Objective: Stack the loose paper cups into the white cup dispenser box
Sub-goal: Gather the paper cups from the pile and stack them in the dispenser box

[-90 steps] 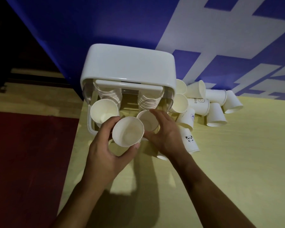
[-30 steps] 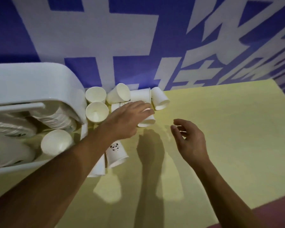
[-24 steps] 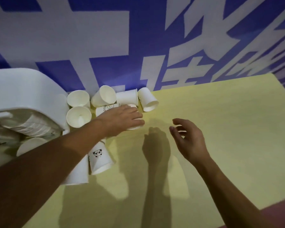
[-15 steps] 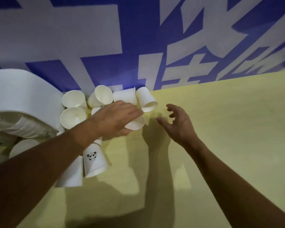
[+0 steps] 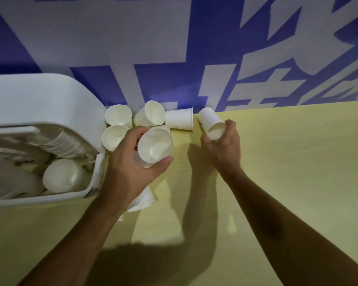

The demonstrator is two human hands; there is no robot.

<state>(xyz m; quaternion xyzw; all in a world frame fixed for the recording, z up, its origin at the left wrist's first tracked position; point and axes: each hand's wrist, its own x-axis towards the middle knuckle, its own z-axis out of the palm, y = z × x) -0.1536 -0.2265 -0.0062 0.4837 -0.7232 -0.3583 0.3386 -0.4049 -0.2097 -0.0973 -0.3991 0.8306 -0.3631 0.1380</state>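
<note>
Surface: pale yellow table, dim light, hard arm shadows on it. Its back edge butts against a blue wall banner with big white characters, cropped, can't read them. White cup dispenser box sits far left on the table against the banner, open side toward the camera, nested cup stacks inside plus one single cup lying mouth-out at its front right. Small label on the box's front corner, too small to read. Left hand grips a paper cup just right of the box, mouth facing the camera, thumb under the rim. Right hand grips a second paper cup near the rim, base pointing at the banner. Loose cups packed between box and hands: two mouth-up, one tilted, one on its side against the banner. Another cup lies partly hidden under the left wrist. Faint print on a cup wall behind the left-hand cup, illegible. Open table right of the right hand and toward the near edge.
</note>
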